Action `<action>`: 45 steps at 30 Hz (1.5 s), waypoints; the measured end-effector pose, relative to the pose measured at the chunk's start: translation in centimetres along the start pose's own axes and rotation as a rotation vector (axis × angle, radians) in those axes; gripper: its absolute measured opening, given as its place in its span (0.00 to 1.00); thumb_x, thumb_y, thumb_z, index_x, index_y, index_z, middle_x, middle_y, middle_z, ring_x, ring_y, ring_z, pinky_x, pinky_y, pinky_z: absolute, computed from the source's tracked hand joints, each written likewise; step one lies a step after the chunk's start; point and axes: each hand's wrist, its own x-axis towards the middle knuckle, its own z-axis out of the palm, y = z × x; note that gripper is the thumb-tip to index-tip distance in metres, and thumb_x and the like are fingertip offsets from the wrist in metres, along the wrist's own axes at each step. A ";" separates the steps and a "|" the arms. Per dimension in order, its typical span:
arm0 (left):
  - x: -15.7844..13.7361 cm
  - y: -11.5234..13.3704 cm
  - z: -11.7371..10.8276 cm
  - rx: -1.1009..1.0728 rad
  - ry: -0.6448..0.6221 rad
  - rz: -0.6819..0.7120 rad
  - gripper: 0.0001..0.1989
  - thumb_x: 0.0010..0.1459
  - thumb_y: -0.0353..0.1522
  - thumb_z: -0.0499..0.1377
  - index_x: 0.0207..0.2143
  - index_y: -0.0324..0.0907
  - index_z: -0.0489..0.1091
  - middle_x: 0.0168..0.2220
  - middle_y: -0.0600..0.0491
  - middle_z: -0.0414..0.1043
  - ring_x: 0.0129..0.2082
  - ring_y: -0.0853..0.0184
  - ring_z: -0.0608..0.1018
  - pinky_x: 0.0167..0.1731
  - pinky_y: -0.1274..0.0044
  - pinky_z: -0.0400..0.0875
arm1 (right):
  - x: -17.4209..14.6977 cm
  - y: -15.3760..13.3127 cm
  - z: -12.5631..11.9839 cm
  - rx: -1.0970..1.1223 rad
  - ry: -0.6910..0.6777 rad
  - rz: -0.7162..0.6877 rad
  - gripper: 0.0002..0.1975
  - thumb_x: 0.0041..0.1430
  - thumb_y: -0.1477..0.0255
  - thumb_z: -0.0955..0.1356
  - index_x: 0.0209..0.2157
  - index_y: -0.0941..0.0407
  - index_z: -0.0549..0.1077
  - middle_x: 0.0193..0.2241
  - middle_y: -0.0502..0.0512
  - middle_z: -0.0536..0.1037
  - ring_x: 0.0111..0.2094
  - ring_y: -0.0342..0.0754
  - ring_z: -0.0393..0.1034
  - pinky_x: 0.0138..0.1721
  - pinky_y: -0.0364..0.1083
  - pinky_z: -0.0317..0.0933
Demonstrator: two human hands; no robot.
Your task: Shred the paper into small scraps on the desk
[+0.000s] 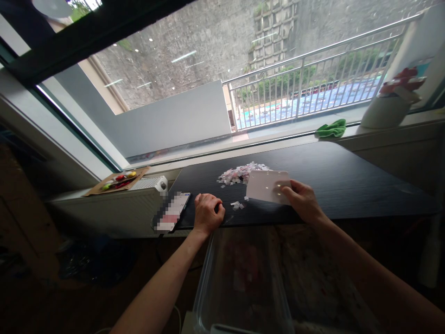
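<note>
My right hand (304, 197) is closed on the right edge of a thin, pale rectangular card (266, 186), thumb on top. Small bright spots gleam on its surface. Behind its upper left part lies a heap of small paper pieces (236, 174), white with some pink, partly hidden by the card. A few loose paper scraps (238, 205) lie between the heap and the table's front edge. My left hand (208, 213) rests at that edge in a loose fist, with nothing visible in it. Just left of it is a phone (173, 211), its lit screen blurred out.
The dark table (347, 185) stands below a window. A clear plastic bin (205, 287) sits beneath its front edge, with dim pinkish contents. Left is a radiator (139, 208) carrying cardboard (93, 187) and colourful items. A green cloth (332, 129) and white container (385, 111) occupy the sill.
</note>
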 end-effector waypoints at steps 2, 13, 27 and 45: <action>0.0 0.0 0.0 -0.001 -0.002 0.000 0.06 0.53 0.29 0.55 0.26 0.44 0.71 0.30 0.52 0.74 0.40 0.59 0.74 0.55 0.60 0.57 | 0.0 -0.1 0.0 0.005 -0.001 -0.001 0.13 0.41 0.64 0.65 0.26 0.58 0.76 0.20 0.49 0.73 0.23 0.45 0.64 0.26 0.44 0.58; 0.0 0.0 0.1 0.003 0.012 0.005 0.06 0.52 0.29 0.55 0.26 0.44 0.71 0.30 0.52 0.74 0.39 0.59 0.74 0.54 0.60 0.58 | 0.3 0.7 -0.1 -0.022 0.046 -0.007 0.13 0.43 0.66 0.65 0.28 0.58 0.77 0.21 0.49 0.73 0.23 0.45 0.64 0.26 0.44 0.59; 0.0 0.0 0.0 -0.004 -0.002 -0.005 0.06 0.52 0.29 0.55 0.26 0.45 0.71 0.31 0.52 0.74 0.40 0.59 0.74 0.55 0.59 0.57 | 0.6 1.1 0.0 0.155 -0.102 0.050 0.16 0.43 0.65 0.69 0.34 0.58 0.79 0.28 0.52 0.80 0.28 0.47 0.73 0.29 0.44 0.66; 0.0 0.2 0.0 -0.004 -0.008 -0.021 0.06 0.52 0.29 0.55 0.26 0.45 0.71 0.30 0.51 0.74 0.40 0.59 0.73 0.56 0.60 0.56 | -1.5 -1.1 -7.1 -0.291 -0.031 -0.092 0.10 0.44 0.67 0.68 0.28 0.54 0.79 0.20 0.51 0.77 0.20 0.46 0.66 0.19 0.43 0.58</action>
